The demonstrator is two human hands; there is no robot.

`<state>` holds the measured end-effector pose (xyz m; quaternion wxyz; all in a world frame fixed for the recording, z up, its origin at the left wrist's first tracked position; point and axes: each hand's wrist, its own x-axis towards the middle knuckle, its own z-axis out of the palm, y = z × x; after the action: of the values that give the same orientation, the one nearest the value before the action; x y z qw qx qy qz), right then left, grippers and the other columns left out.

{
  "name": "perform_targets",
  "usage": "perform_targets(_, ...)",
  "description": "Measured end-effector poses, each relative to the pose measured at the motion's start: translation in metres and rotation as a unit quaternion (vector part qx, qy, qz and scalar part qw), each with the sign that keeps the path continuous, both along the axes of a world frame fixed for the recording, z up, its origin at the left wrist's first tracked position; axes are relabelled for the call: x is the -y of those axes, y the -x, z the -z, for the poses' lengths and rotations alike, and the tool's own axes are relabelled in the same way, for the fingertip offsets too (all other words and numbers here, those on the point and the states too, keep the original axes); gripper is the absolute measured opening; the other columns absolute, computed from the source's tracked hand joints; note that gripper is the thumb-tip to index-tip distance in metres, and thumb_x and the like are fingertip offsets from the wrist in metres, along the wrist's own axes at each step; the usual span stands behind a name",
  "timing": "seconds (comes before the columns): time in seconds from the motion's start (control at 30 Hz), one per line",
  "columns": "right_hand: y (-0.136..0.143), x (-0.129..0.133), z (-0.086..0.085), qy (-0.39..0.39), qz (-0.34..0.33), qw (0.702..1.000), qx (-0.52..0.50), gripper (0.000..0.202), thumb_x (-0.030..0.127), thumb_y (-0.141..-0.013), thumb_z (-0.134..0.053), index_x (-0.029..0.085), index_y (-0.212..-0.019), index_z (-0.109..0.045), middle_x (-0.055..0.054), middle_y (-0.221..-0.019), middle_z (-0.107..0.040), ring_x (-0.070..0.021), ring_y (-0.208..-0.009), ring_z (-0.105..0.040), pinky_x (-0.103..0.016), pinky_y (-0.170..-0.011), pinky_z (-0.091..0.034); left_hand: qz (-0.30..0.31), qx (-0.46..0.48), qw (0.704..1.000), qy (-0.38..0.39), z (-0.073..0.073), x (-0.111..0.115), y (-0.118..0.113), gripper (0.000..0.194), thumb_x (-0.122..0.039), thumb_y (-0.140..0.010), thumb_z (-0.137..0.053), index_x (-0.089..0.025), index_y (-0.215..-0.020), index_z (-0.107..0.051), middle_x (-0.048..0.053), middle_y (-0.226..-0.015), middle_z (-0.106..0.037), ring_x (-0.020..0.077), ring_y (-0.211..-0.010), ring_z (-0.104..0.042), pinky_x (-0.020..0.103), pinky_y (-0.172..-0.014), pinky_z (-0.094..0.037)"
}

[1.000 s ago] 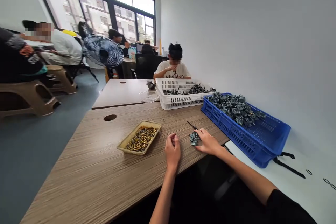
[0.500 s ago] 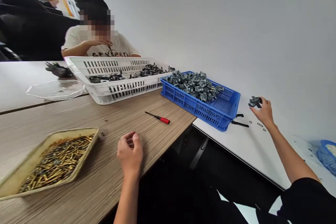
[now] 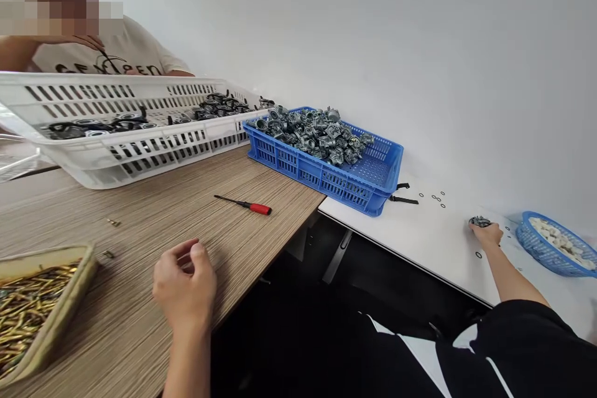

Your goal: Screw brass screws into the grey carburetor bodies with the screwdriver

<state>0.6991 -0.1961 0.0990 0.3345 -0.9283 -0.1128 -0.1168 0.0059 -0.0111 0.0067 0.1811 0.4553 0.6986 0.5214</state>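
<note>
My left hand (image 3: pixel 186 280) rests on the wooden table (image 3: pixel 177 199), its fingers curled in a loose pinch; whether anything small is between them cannot be made out. Beyond it lies a screwdriver (image 3: pixel 247 204) with a red handle. At the right, my right hand (image 3: pixel 487 235) grips a grey metal part (image 3: pixel 480 221) low over the white table (image 3: pixel 438 224). Small black rings lie near that hand. A blue crate (image 3: pixel 345 189) holds a heap of similar grey metal parts (image 3: pixel 321 134).
A white basket (image 3: pixel 158 152) of black and metal parts stands at the back left, with a person (image 3: pixel 144 50) behind it. A tray (image 3: pixel 69 305) of brass screws is at the left. A blue basket (image 3: pixel 543 253) of white pieces sits far right.
The view has turned to the right. My right hand has moved right and down towards the white table with the grey part. My left hand keeps its curled pose on the wooden table.
</note>
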Motion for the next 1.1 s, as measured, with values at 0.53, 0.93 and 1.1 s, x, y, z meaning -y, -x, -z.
perform_targets(0.53, 0.074, -0.115, 0.050, 0.035, -0.362, 0.921, 0.144, 0.062, 0.065, -0.073, -0.064, 0.018, -0.112, -0.061, -0.019, -0.122, -0.064, -0.0366, -0.120, -0.056, -0.057, -0.108, -0.042, -0.009, -0.009, 0.999, 0.031, -0.001, 0.002, -0.001, 0.039, -0.042, -0.089, -0.052, -0.015, -0.111, -0.070, 0.009, -0.107, -0.070, 0.0214, -0.086, -0.065, 0.039, -0.084, -0.055)
perform_targets(0.93, 0.125, -0.193, 0.087, -0.026, -0.470, 0.878, 0.089, 0.037, 0.051, -0.097, -0.041, 0.021, -0.113, -0.055, -0.013, -0.100, -0.071, -0.0283, -0.090, -0.065, -0.044, -0.085, -0.050, 0.009, -0.062, 0.996, 0.058, -0.010, 0.007, -0.009, 0.041, -0.050, -0.091, -0.044, -0.020, -0.108, -0.066, 0.008, -0.105, -0.070, 0.0303, -0.097, -0.072, 0.048, -0.066, -0.051)
perform_targets(1.1, 0.121, -0.184, 0.090, -0.106, -0.421, 0.899, 0.051, 0.046, 0.057, -0.102, -0.030, 0.022, -0.126, -0.050, -0.008, -0.097, -0.070, -0.0224, -0.082, -0.065, -0.038, -0.081, -0.052, -0.022, -0.076, 0.993, 0.088, -0.007, 0.005, -0.007, 0.042, -0.052, -0.085, -0.051, -0.021, -0.110, -0.067, 0.009, -0.099, -0.071, 0.0363, -0.095, -0.073, 0.049, -0.059, -0.053)
